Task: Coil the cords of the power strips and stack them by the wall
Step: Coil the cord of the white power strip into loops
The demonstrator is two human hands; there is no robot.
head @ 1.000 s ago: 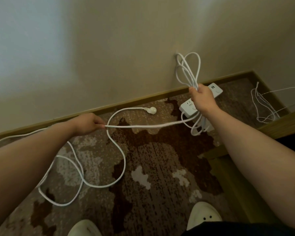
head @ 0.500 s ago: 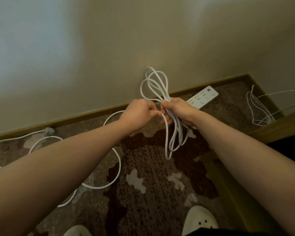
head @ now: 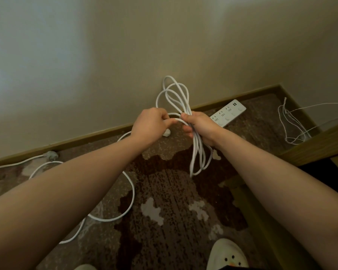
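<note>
Head view, both of your hands raised over the carpet (head: 164, 191) near the wall (head: 164, 45). Your right hand (head: 199, 125) grips the coiled cord (head: 176, 94) with fingers curled round the gathered strands; loops rise above the fist against the wall and more loops hang below it toward the carpet. Your left hand (head: 148, 123), just beside the right, pinches 1 strand of the same cord between curled fingers and thumb, and that strand arcs across to the right fist. The loose length of cord (head: 132, 195) trails from under your left forearm in a wide curve across the carpet's left half. A white plug (head: 166, 133) shows just below your left hand, near the baseboard (head: 86, 137). The power strip (head: 229, 112) lies flat on the carpet against the baseboard, behind your right wrist. A second cord (head: 18, 164) runs along the baseboard at the carpet's left edge. Thin white wires (head: 291, 123) lie in the far right corner. 1 white shoe (head: 226, 254) stands at the near edge.
</note>
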